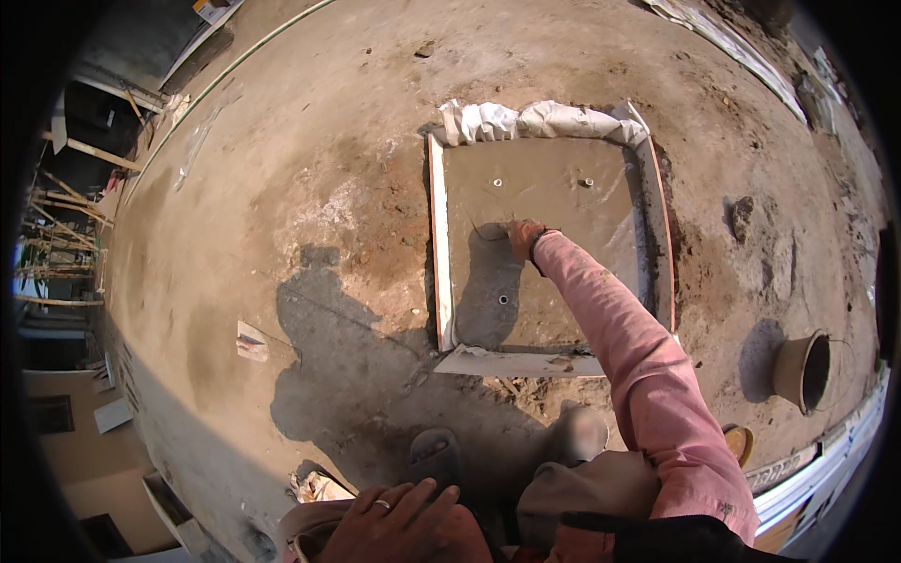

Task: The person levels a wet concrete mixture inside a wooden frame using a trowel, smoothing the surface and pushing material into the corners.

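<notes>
My right hand (pixel 526 241) reaches out over wet grey cement (pixel 563 253) inside a square frame of boards. Its fingers are closed low at the cement's surface; a thin dark curved line (pixel 490 234) shows beside them, but what they grip I cannot make out. Crumpled white sheeting (pixel 526 122) covers the far side of the frame, and a pale board (pixel 516 362) closes the near side. Three short pipe ends (pixel 503 300) poke up from the cement. My left hand (pixel 399 525), with a ring, lies on my leg, fingers spread and holding nothing.
A bucket (pixel 798 371) stands on the ground at the right, with a round yellowish lid-like thing (pixel 740 443) nearer me. A flat pale scrap (pixel 251 342) lies at the left. Wooden poles (pixel 70 202) stand at the far left. A stone (pixel 741 218) lies right of the frame.
</notes>
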A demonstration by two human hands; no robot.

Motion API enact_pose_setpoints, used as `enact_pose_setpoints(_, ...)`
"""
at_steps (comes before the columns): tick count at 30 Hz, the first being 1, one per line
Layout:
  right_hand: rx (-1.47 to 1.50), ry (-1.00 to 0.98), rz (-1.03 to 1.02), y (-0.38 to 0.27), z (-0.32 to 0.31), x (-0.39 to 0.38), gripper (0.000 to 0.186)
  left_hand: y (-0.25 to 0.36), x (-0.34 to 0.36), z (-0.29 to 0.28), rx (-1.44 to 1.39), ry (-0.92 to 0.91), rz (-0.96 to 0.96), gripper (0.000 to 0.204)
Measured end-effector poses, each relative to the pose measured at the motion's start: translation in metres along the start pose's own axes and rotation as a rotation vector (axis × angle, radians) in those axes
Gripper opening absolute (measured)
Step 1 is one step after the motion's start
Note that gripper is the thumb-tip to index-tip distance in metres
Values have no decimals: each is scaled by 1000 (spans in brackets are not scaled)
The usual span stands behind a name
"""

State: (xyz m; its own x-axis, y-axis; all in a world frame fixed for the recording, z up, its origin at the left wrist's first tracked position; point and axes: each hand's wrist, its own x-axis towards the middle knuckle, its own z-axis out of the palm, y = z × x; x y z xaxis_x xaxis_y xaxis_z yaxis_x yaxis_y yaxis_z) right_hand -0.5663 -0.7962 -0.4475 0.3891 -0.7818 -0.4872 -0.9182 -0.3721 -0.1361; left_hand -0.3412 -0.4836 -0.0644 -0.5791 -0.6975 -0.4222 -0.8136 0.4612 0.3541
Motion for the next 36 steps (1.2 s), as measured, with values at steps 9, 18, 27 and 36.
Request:
enact_pose_setpoints(9, 246, -47, -384, 40, 36, -42, 27, -3, 0, 1, 0, -4, 4, 65)
enact_pose_setpoints(18, 290, -237, -316, 32, -9, -65, 28, -5, 2, -1, -18, -24, 9, 64)
enact_pose_setpoints(27, -70, -370, -433, -12, -9, -106, 32, -8, 1, -2, -25, -25, 0, 63)
enact_pose_setpoints(36, 312, 23, -297, 85, -3, -131, 28, -14, -2, -1, -36, -18, 5, 63)
